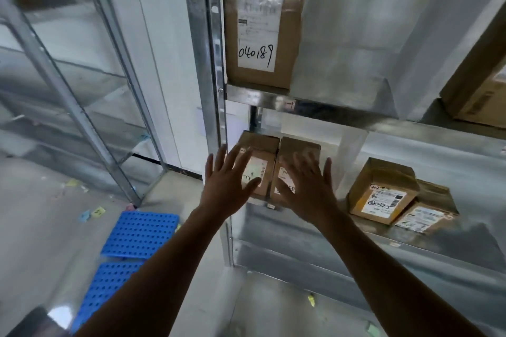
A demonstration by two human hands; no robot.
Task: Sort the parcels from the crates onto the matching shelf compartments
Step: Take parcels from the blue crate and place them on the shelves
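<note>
Two hands are up at the rack, left hand [227,186] and right hand [306,189]. The fingers [209,167] are spread wide and straight, gripping nothing, in front of the left small parcel [260,142] and right small parcel [299,145]. Those stand side by side on the middle shelf [383,238], just right of the steel upright [216,90]. It's too blurry to say if the palms actually touch cardboard. Risk I'd guess: both look tall and narrow and sit near the front edge, so a lopsided shove could tip one off or jam it against the upright. Count: six cardboard parcels. That's the pair, the big 040189 parcel [262,30] a shelf up beside the upright, a labelled box [383,191] and another box [427,216] well right of the upright, plus a cut-off box [482,101] farthest right. Two blue perforated panels [139,232] lie on the floor left of the upright.
</note>
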